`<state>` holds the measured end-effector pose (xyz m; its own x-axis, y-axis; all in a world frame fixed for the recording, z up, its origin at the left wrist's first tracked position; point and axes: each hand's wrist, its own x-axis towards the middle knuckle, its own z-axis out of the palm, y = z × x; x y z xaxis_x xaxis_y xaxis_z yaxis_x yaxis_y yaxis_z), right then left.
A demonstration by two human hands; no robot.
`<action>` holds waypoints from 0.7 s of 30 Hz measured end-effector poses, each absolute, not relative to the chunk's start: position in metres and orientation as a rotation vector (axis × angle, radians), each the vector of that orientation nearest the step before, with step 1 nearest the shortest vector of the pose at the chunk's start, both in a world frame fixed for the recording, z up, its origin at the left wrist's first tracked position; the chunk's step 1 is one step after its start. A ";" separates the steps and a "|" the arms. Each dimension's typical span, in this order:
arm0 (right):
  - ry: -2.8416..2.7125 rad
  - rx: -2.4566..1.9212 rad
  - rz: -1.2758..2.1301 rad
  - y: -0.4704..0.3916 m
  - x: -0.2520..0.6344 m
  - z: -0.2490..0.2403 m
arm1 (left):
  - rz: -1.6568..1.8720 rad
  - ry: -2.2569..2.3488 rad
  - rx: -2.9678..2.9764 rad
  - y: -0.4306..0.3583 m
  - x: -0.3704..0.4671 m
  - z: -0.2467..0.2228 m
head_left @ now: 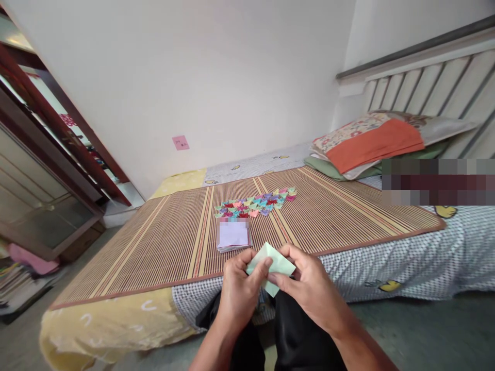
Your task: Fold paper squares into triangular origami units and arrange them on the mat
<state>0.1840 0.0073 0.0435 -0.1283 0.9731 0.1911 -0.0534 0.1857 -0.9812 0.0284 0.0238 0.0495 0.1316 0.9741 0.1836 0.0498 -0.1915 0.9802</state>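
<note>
A pale green sheet of origami paper [280, 263], partly folded into a diamond-like shape, is held between both hands above the near edge of the bed. My left hand [242, 278] pinches its left side, thumb on top. On the right side, my right hand [305, 275] grips it the same way, with the thumb near the middle. The fingers under the paper are hidden. Just beyond my left hand lies a stack of square paper sheets [233, 234], lilac on top. Behind that stack, several small folded paper pieces [255, 203] in many colours lie in rows.
A striped bamboo mat [166, 247] covers much of the bed. Pillows [375, 141] are piled at the right by the slatted headboard [433, 85]. A white wall [232, 77] stands behind; a cabinet [38, 165] is at the left.
</note>
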 end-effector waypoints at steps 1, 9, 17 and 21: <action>-1.369 -0.975 1.164 0.007 0.184 0.043 | 1.206 1.042 1.417 0.024 0.028 0.050; -1.401 -1.001 1.120 0.009 0.186 0.041 | 1.211 1.000 1.303 0.027 0.029 0.048; -1.377 -1.021 1.133 0.013 0.187 0.041 | 1.176 0.907 1.191 0.028 0.027 0.051; -1.408 -1.031 1.072 0.014 0.184 0.040 | 1.157 0.880 1.121 0.029 0.025 0.052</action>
